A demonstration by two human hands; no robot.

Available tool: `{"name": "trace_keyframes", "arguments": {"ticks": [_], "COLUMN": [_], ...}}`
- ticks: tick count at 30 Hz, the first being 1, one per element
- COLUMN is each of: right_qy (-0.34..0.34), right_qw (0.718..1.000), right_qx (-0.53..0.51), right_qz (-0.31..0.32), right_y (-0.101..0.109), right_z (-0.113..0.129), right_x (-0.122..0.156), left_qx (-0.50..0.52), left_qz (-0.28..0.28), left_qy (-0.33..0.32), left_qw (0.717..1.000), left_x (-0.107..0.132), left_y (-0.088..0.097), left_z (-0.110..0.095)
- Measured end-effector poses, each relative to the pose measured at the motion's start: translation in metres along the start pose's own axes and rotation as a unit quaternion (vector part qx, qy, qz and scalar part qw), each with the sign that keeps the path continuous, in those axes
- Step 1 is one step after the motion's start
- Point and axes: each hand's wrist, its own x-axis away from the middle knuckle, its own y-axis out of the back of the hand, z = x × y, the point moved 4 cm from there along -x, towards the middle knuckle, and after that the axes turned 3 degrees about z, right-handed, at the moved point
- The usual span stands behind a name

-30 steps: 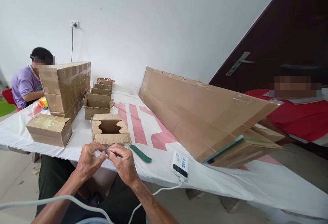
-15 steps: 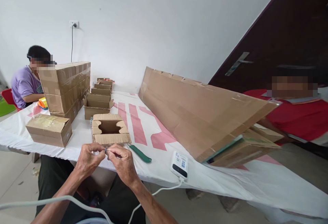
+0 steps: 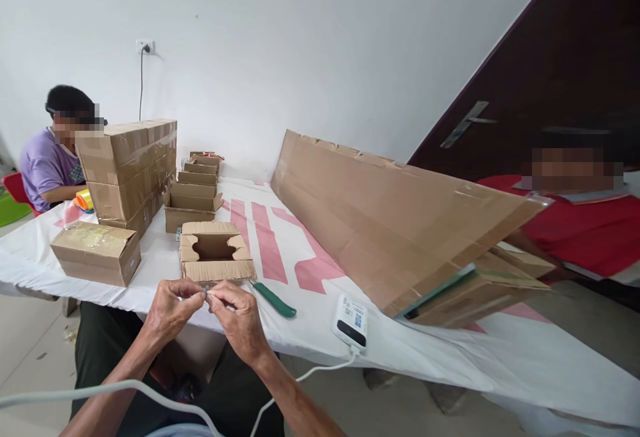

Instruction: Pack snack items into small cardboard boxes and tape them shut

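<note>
My left hand (image 3: 174, 310) and my right hand (image 3: 239, 317) meet at the table's near edge, fingertips pinched together. Between them is a tiny bluish-grey piece (image 3: 206, 291), too small to name. Just beyond my fingers stands an open cardboard box (image 3: 217, 270) with its flaps folded outward; its inside looks dark. A green-handled knife or cutter (image 3: 274, 299) lies on the cloth to the right of my right hand. Left of the open box sits a closed, taped carton (image 3: 95, 253).
Stacked taped cartons (image 3: 125, 170) form a wall at the left, a person (image 3: 47, 163) behind them. More open boxes (image 3: 191, 200) line up toward the wall. A large cardboard sheet (image 3: 400, 217) leans at right, near a person in red (image 3: 575, 223). A white device (image 3: 350, 322) trails a cable.
My hands stay in nearly the same place, still pinching, with only slight finger movement around the small piece. The person at the left has leaned slightly leftward.
</note>
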Motion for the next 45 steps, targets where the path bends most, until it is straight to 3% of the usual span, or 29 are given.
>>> {"name": "trace_keyframes", "arguments": {"ticks": [7,12,17,25,35,45], "right_qy": [-0.021,-0.066,-0.1,-0.173,-0.171,-0.202], "right_qw": [1.0,0.994,0.985,0.94,0.951,0.956], "right_qx": [-0.014,-0.089,-0.138,-0.295,-0.258,-0.208], "right_qz": [-0.001,0.0,0.002,0.003,0.016,0.047], "right_y": [0.0,0.0,0.0,0.0,0.004,0.01], "right_z": [-0.003,-0.009,-0.015,-0.028,-0.023,-0.023], "right_x": [0.001,0.001,0.002,0.005,0.003,0.004], "left_qx": [0.029,0.096,0.133,0.22,0.32,0.264], "left_qz": [-0.005,0.007,0.027,0.056,0.131,0.139], "left_qy": [0.021,0.067,0.064,0.097,0.105,0.075], "left_qw": [0.999,0.993,0.989,0.969,0.932,0.951], "left_x": [-0.002,-0.001,-0.003,-0.002,-0.002,-0.002], "left_y": [-0.001,0.0,0.0,-0.002,-0.01,-0.004], "left_z": [0.002,0.003,0.0,0.003,0.012,-0.002]}}
